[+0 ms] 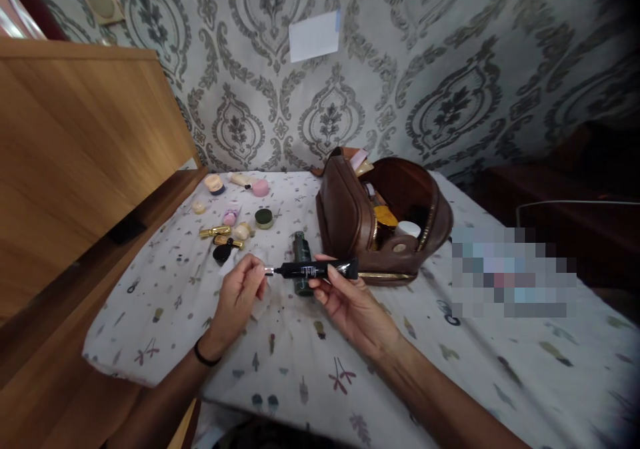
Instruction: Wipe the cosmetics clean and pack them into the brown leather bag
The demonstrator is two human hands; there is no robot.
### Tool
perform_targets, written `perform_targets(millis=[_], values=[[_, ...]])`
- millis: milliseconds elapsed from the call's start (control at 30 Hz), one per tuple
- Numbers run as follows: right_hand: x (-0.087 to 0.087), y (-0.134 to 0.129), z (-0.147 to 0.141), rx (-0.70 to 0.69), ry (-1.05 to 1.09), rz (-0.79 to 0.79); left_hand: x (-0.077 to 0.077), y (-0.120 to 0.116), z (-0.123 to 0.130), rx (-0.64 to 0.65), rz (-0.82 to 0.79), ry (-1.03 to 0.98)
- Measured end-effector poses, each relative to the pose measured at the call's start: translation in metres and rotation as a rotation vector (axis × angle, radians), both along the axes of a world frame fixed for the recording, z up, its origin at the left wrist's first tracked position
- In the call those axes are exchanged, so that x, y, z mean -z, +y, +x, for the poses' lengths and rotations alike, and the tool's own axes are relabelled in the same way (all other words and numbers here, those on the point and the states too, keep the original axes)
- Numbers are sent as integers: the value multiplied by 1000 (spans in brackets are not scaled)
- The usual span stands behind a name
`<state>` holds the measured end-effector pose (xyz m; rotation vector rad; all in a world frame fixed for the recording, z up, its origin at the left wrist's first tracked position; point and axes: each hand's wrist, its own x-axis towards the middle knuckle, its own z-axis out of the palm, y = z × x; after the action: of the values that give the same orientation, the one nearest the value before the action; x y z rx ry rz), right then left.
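Observation:
A black squeeze tube (320,269) lies level in my right hand (350,302), its thumb on top and fingers beneath. The tube's narrow nozzle points left. My left hand (243,287) pinches a small silver cap (269,271) at the nozzle's tip; whether the two touch I cannot tell. Behind the tube, a dark green bottle (301,245) lies on the printed cloth, partly covered by the tube. To the right stands a brown cosmetic bag (345,202), unzipped, holding a yellow-topped container (385,217) and a white-lidded jar (409,228).
Several cosmetics lie at the left: a dark green-lidded jar (263,218), a pink round container (261,187), a gold tube (215,231) and a black round item (221,253). A wooden cabinet (90,155) borders the left side. The patterned wall (330,115) rises behind.

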<state>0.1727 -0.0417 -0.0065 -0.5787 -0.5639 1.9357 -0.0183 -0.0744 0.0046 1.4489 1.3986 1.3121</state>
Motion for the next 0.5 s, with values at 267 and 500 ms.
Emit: perform_targets(millis=[267,500], values=[[5,2,0,-2,-10,-12,3,-2,1,33,8,-26],[6,3,0,4,16,-7,2,-2,-3,78,-79,-83]])
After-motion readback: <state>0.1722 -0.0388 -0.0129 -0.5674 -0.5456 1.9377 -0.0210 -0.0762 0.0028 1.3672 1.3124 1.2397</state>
